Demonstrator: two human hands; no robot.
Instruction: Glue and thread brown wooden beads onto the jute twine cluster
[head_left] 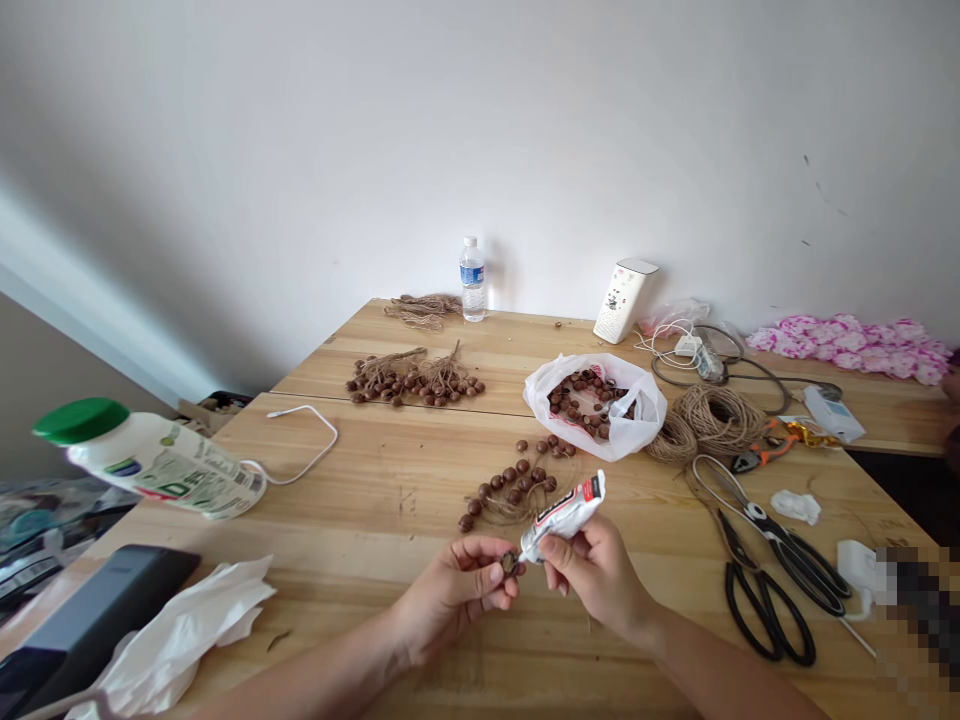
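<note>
My left hand (461, 583) is closed in a pinch on a small brown nut (509, 563) just above the wooden table (390, 500). My right hand (596, 570) grips a white and red glue tube (562, 515), whose tip touches the nut. Just beyond my hands lies a small heap of brown nuts on twine (514, 485). A white plastic bag of loose nuts (596, 400) sits behind it to the right.
Black scissors (765, 590), orange-handled pliers (757, 455) and a coil of jute twine (709, 420) lie at the right. Finished nut bundles (412, 380), a water bottle (472, 279), a green-capped bottle (150, 460), a white cable (304, 440), a tissue (180, 630) and pink flowers (847, 345) are also around.
</note>
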